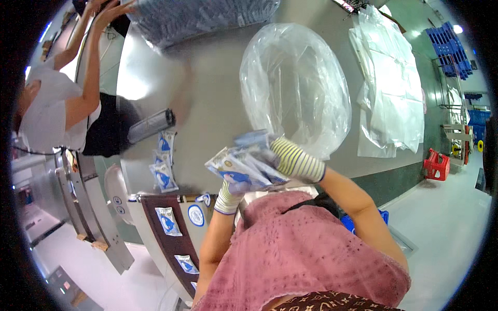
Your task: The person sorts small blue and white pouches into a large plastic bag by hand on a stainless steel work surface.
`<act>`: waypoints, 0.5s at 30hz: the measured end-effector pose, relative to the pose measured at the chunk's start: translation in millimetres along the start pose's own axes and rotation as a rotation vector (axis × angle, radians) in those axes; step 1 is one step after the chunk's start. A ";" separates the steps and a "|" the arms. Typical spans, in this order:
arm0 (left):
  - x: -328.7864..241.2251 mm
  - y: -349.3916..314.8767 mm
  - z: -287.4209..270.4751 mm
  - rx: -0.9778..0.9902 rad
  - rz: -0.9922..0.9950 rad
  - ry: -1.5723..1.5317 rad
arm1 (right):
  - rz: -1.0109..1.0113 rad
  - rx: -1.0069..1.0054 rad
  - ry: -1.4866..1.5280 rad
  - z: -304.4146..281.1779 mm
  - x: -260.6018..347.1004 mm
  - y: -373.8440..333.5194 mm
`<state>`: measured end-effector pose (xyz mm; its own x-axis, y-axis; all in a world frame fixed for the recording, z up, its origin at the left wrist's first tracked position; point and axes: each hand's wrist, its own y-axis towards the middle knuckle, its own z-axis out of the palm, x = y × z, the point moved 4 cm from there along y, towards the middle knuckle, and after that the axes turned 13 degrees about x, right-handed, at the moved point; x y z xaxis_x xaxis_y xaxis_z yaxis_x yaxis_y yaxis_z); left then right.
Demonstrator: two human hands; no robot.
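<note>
Both my hands wear striped gloves and meet over the near edge of the metal table. Between them is a bunch of small blue-and-white sealed packets, fanned out and overlapping. My left hand grips the bunch from below, its fingers mostly hidden behind the packets. My right hand is closed on the other end, its fingertips blurred. Just beyond, a large clear plastic bag stands on the table with its mouth spread wide.
Loose packets lie at the table's left edge, near a grey roll. More ride a brown conveyor belt at my left. Flat plastic bags are stacked at right, a filled bag at the back. A co-worker stands far left; a red stool is right.
</note>
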<state>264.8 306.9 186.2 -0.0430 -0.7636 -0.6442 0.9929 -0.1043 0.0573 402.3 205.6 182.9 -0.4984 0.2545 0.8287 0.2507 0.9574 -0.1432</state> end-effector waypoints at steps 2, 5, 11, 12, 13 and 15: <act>-29.6 47.9 8.5 0.003 0.004 0.021 | 0.030 -0.042 -0.014 -53.0 -41.2 10.6; -56.6 135.6 -0.9 0.021 -0.043 0.225 | 0.378 0.178 -0.448 -75.9 -106.4 5.4; -9.0 282.3 -71.2 -0.044 -0.585 1.371 | 0.434 0.566 -0.624 -25.3 -110.7 -3.5; -16.9 304.6 -47.8 -0.043 -0.753 1.760 | 0.436 0.585 -0.600 -24.3 -111.5 -6.4; -8.9 326.3 -46.9 -0.062 -0.715 1.808 | 0.437 0.604 -0.575 -23.4 -110.9 -10.2; -9.1 363.3 -49.9 -0.137 -0.647 1.903 | 0.415 0.639 -0.551 -23.6 -105.6 -10.9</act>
<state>631.4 307.8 174.8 -0.2695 0.8863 -0.3765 0.8865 0.0756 -0.4566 471.8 165.1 109.7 -0.8348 0.4644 0.2957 0.0749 0.6278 -0.7747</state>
